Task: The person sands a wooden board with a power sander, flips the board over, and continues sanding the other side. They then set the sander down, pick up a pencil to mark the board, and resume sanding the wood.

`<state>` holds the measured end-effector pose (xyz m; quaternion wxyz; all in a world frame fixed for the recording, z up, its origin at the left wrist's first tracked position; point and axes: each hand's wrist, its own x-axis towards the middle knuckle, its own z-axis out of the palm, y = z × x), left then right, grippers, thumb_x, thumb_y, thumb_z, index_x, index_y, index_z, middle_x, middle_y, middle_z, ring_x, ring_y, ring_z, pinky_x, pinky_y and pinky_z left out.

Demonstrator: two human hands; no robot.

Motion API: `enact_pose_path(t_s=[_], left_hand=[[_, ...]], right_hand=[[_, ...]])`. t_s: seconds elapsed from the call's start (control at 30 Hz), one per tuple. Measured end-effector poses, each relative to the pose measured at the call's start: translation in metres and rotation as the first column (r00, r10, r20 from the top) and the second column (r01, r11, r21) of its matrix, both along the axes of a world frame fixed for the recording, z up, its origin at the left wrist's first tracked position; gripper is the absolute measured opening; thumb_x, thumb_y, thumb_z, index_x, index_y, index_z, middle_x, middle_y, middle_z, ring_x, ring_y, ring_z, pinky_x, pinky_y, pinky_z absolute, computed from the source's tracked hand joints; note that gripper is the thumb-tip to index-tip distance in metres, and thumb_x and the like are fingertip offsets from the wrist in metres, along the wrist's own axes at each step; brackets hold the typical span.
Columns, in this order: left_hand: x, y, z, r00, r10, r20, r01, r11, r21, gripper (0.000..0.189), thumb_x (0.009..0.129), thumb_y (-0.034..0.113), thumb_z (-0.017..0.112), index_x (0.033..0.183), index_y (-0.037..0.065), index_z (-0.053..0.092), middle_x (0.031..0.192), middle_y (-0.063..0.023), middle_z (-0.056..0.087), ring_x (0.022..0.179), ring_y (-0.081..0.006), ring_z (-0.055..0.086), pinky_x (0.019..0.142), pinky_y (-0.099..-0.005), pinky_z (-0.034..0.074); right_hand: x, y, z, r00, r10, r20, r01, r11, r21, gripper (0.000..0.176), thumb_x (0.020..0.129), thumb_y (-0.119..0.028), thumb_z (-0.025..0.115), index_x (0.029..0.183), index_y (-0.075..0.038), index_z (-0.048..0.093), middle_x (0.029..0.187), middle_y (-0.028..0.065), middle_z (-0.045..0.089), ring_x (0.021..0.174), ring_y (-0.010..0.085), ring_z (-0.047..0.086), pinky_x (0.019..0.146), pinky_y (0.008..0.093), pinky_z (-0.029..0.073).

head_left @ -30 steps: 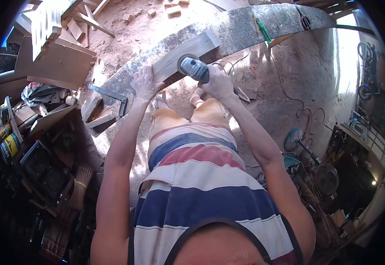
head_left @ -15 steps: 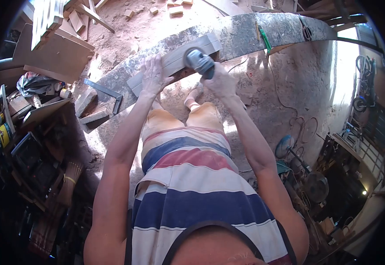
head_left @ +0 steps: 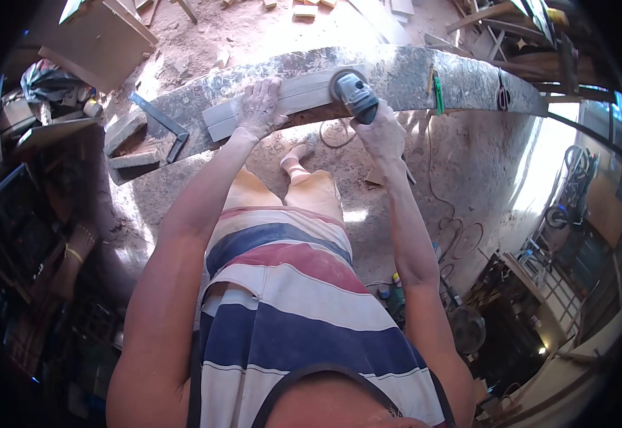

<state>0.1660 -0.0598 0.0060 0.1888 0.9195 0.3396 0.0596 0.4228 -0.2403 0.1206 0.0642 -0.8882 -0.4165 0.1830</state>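
Note:
My right hand (head_left: 382, 134) is wrapped around the rear body of an angle grinder (head_left: 358, 96). The grinder's round disc rests at the right end of a pale wooden workpiece (head_left: 307, 91), which shows a lengthwise seam. On the left part of that wood lies my left hand (head_left: 260, 107), fingers stretched out and thumb apart. The wood sits on a long, stained workbench (head_left: 403, 64) in front of me. Whether the disc touches the wood cannot be made out.
A metal square (head_left: 161, 120) and wood blocks (head_left: 127, 132) lie on the bench at left. A green tool (head_left: 438, 95) and dark-handled pliers or scissors (head_left: 502, 96) are at right. A cord (head_left: 432, 164) hangs down to the floor. Wood offcuts (head_left: 305, 11) lie beyond the bench.
My right hand and the grinder have moved right along the wood to its end. My left hand stays on the wood's left part. The camera view has shifted and turned somewhat.

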Motion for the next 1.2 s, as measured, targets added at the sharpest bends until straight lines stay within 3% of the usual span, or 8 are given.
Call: enact_pose_path(t_s=[0.3,0.4,0.5,0.57,0.8,0.9,1.13,1.2], left_hand=[[-0.001,-0.001,-0.001,0.998,0.0,-0.06,-0.001,1.0,-0.018,0.103,0.069,0.042,0.102,0.153,0.012,0.051,0.145,-0.0106,0.062,0.139,-0.03,0.062,0.119,-0.0476,0.047],[-0.001,-0.002,0.0,0.997,0.0,-0.079,-0.001,1.0,-0.022,0.104,0.069,0.043,0.102,0.154,0.012,0.05,0.145,-0.0108,0.062,0.14,-0.0298,0.061,0.12,-0.0474,0.046],[0.001,-0.001,0.005,0.996,0.003,-0.089,-0.005,1.0,-0.021,0.105,0.069,0.043,0.102,0.154,0.011,0.05,0.145,-0.0108,0.062,0.14,-0.0294,0.061,0.12,-0.0471,0.046],[-0.001,-0.001,0.005,0.996,-0.001,-0.086,0.0,1.0,-0.016,0.105,0.069,0.042,0.102,0.154,0.011,0.05,0.145,-0.0104,0.062,0.14,-0.0291,0.061,0.12,-0.0469,0.046],[-0.002,-0.004,-0.002,0.999,0.014,-0.031,-0.015,1.0,-0.026,0.106,0.066,0.037,0.102,0.155,0.011,0.05,0.147,-0.0114,0.062,0.138,-0.0319,0.062,0.12,-0.0469,0.047],[-0.004,-0.002,-0.004,1.0,0.021,0.018,-0.021,0.999,-0.025,0.106,0.065,0.035,0.102,0.155,0.012,0.05,0.148,-0.0122,0.063,0.137,-0.0341,0.062,0.121,-0.0471,0.048],[-0.003,-0.005,-0.002,1.0,0.027,0.0,-0.027,0.999,-0.028,0.108,0.064,0.035,0.102,0.155,0.012,0.05,0.15,-0.0129,0.063,0.138,-0.0335,0.062,0.121,-0.0466,0.048],[-0.004,-0.004,-0.002,1.0,0.024,0.008,-0.024,0.999,-0.033,0.108,0.065,0.036,0.103,0.156,0.012,0.049,0.151,-0.013,0.062,0.138,-0.0333,0.062,0.122,-0.0466,0.047]], right_hand=[[0.015,0.005,0.013,0.945,0.087,0.316,-0.086,0.996,-0.017,0.058,0.085,-0.043,0.093,0.12,-0.007,0.064,0.105,0.0187,0.075,0.096,0.0412,0.082,0.078,0.052,0.068],[0.003,0.01,0.021,0.992,-0.035,0.12,0.039,0.999,-0.032,0.057,0.088,-0.041,0.09,0.125,-0.005,0.065,0.109,0.0213,0.079,0.097,0.0457,0.081,0.085,0.0572,0.066],[-0.016,0.01,0.006,0.993,-0.027,-0.112,0.031,0.999,0.039,0.058,0.088,-0.042,0.09,0.125,-0.004,0.066,0.112,0.0221,0.08,0.099,0.0454,0.081,0.085,0.0572,0.065],[-0.029,0.014,-0.001,0.991,0.012,-0.133,-0.002,0.997,0.076,0.059,0.088,-0.042,0.09,0.126,-0.004,0.067,0.115,0.0227,0.081,0.1,0.0458,0.081,0.085,0.0575,0.065],[-0.006,0.022,0.011,0.999,-0.025,-0.034,0.024,1.0,-0.013,0.06,0.088,-0.046,0.091,0.123,-0.005,0.067,0.112,0.0235,0.08,0.102,0.0481,0.08,0.087,0.0586,0.064],[0.006,0.022,0.013,0.991,0.044,0.129,-0.041,0.999,-0.022,0.059,0.09,-0.05,0.09,0.119,-0.005,0.066,0.107,0.023,0.078,0.093,0.0466,0.081,0.081,0.0566,0.066],[0.006,0.025,0.014,0.968,0.011,0.252,0.0,0.999,-0.043,0.061,0.089,-0.048,0.09,0.123,-0.003,0.065,0.113,0.025,0.079,0.101,0.0489,0.081,0.087,0.0588,0.064],[-0.006,0.028,0.016,0.995,-0.05,0.087,0.05,0.999,0.002,0.061,0.089,-0.047,0.089,0.123,-0.002,0.066,0.112,0.0256,0.08,0.099,0.0491,0.08,0.087,0.0583,0.064]])
